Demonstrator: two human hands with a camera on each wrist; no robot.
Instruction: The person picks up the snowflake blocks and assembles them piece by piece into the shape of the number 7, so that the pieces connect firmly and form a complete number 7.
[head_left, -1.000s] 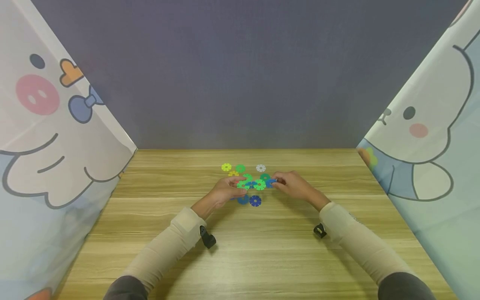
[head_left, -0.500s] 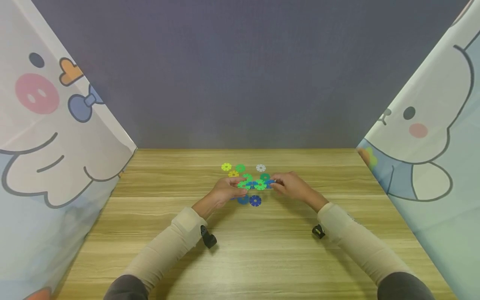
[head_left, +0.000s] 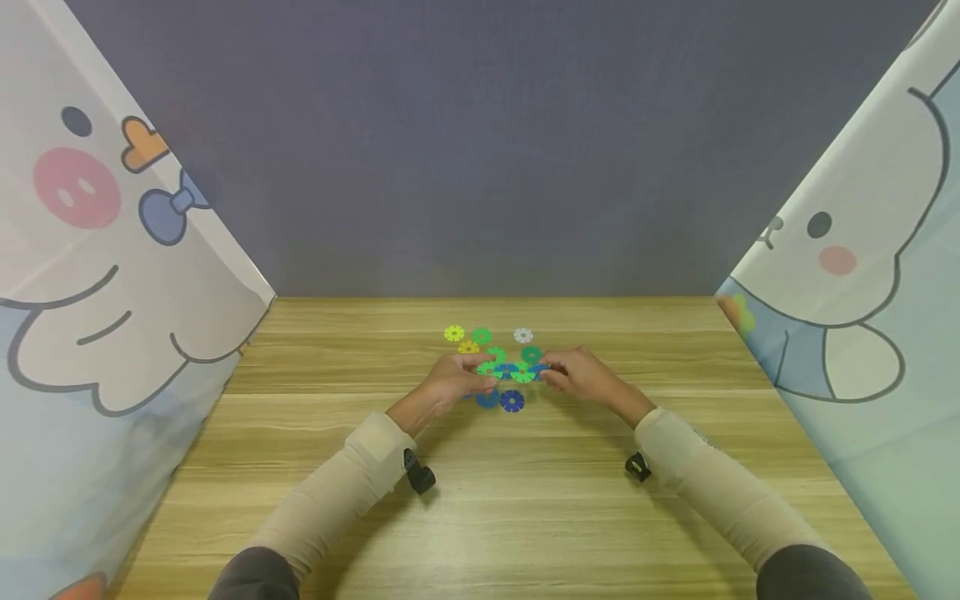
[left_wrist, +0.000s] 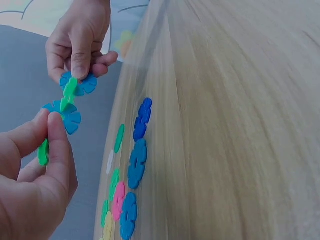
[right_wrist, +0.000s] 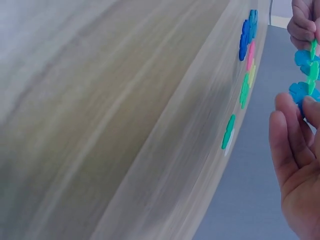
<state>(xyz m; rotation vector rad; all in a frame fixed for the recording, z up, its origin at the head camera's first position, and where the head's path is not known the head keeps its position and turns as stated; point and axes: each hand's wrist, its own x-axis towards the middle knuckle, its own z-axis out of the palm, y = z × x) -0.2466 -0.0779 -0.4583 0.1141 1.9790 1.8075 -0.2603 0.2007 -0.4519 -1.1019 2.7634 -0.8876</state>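
Note:
Both hands hold a short chain of slotted snowflake discs, green and blue alternating, above the table. My left hand [head_left: 450, 383] pinches the green disc [left_wrist: 43, 153] at the chain's left end between thumb and fingers. Beside it comes a blue disc [left_wrist: 73, 121], then a second green disc [head_left: 522, 373], set crosswise in the left wrist view. At the right end, my right hand [head_left: 591, 377] pinches another blue disc [left_wrist: 88, 85] by its edge. That blue disc meets the green one; how deep their slots sit is too small to tell.
Loose discs lie flat around the hands: yellow-green [head_left: 454, 333], green [head_left: 482, 336], white [head_left: 523, 335], yellow [head_left: 468, 348], dark green [head_left: 532, 355], dark blue [head_left: 512, 401] and pink [left_wrist: 118, 201]. A grey panel [head_left: 480, 167] stands behind the wooden table [head_left: 525, 517], with printed cloths at both sides.
My right hand has shifted slightly left, bringing its blue disc closer against the green one. The left hand has barely moved, and the loose discs lie as before.

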